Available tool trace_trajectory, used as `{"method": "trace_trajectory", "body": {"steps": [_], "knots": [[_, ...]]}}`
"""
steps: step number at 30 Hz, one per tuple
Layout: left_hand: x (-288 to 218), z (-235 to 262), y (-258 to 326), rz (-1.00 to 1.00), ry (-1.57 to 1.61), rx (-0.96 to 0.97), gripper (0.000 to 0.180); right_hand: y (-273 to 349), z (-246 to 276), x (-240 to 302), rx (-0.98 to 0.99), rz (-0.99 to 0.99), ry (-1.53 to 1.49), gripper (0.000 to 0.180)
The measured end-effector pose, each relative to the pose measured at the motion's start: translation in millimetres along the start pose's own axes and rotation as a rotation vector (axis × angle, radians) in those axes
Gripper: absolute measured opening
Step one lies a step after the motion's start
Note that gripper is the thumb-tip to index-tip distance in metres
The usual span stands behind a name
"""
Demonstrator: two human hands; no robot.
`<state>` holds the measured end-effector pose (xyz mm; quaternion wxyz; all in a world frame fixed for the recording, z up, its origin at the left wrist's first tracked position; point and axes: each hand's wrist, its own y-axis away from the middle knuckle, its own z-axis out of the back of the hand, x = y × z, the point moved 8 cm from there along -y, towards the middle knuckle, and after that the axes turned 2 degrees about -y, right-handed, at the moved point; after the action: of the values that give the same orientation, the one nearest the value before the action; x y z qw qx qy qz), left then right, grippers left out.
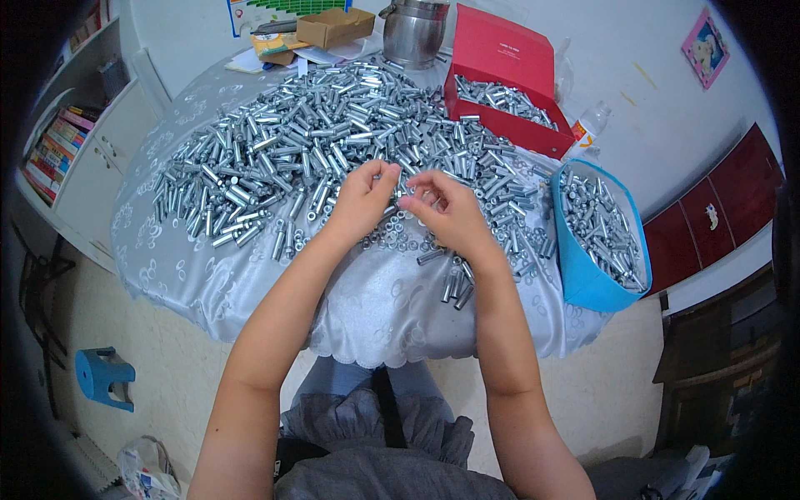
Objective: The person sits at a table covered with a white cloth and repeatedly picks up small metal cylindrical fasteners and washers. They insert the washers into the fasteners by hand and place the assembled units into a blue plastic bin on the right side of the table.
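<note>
A wide heap of silvery sleeve anchor bolts [275, 142] covers much of the table. My left hand [365, 198] is over the near part of the heap, its fingers curled into a pinch. Just right of it, my right hand [448, 212] has bent fingers, with thumb and forefinger close together. The fingertips of both hands nearly meet. Shiny metal shows between them, but I cannot make out whether it is held or lies in the heap behind. Loose hex nuts [390, 239] lie scattered below my hands, and a few bolts [457, 283] rest by my right wrist.
A blue fabric bin [593, 287] full of bolts stands at the table's right edge. Behind it is an open red box [508, 129] holding more. A steel pot [414, 33] and small cardboard box [336, 27] stand at the back. A blue stool [104, 379] is on the floor left.
</note>
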<state>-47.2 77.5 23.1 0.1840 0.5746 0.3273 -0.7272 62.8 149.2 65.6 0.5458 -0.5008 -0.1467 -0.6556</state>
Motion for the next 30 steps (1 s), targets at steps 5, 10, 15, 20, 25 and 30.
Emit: {"method": "trace_trajectory", "body": {"steps": [5,10,15,20,25,30], "knots": [[2,0,-1,-0.046,0.036,-0.012,0.032,0,-2,12,0.015,0.125,0.071,0.022],[3,-5,3,0.066,0.105,0.031,0.032,0,0,3,0.026,0.088,0.107,0.024],[3,-3,1,0.026,0.085,0.024,0.031,0,-1,7,0.000,0.081,0.009,0.023],[5,-4,2,0.067,0.098,0.040,0.032,0,-4,5,0.050,0.032,0.013,0.025],[9,-5,1,0.056,0.155,0.020,0.031,1,-8,9,0.073,0.045,0.045,0.025],[9,-8,1,0.055,0.186,0.066,0.030,2,-13,8,0.055,0.183,0.088,0.025]]}}
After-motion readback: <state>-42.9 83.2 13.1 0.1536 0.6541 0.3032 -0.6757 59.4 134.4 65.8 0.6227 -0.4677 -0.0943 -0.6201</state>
